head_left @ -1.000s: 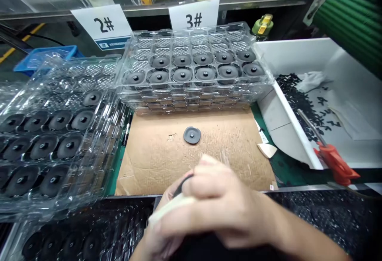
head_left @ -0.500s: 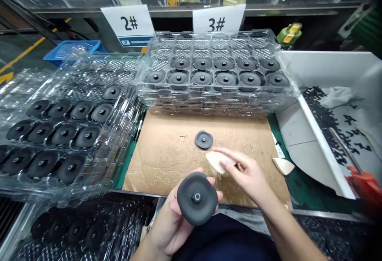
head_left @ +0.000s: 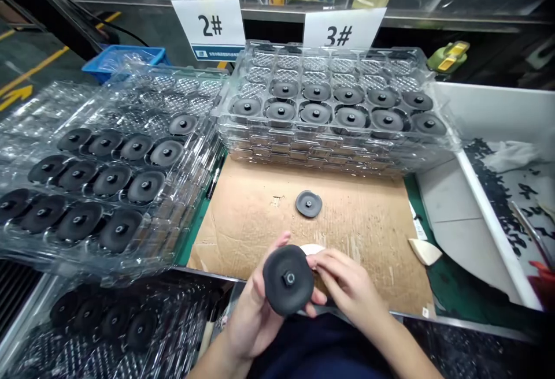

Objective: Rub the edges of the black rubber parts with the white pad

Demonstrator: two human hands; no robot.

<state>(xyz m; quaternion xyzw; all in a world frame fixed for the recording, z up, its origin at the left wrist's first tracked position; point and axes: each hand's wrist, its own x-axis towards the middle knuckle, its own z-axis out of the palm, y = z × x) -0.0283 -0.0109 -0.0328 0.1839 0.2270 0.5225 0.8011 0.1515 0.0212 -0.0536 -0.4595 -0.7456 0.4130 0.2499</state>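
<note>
A round black part with a small central stem (head_left: 288, 280) is held in my left hand (head_left: 255, 315), its stem side facing up. My right hand (head_left: 347, 286) pinches a white wedge-shaped pad (head_left: 312, 249) at the part's right edge; the pad is partly hidden behind the part and fingers. Beyond my hands, a similar black part (head_left: 309, 204) lies by itself on the cardboard sheet (head_left: 243, 211). Another white wedge pad (head_left: 425, 252) rests at the cardboard's right edge.
Clear stacked trays (head_left: 333, 142) with black parts stand behind the cardboard. More trays (head_left: 99, 188) of black parts sit left, others lower left. On the right is a white bin (head_left: 489, 223) with small black pieces and a red-handled tool. A blue basket (head_left: 124, 61) stands back left.
My right hand has brought the white pad down and left against the held black part. The held part is tilted slightly differently. The whole view has shifted, with the bench lying further right.
</note>
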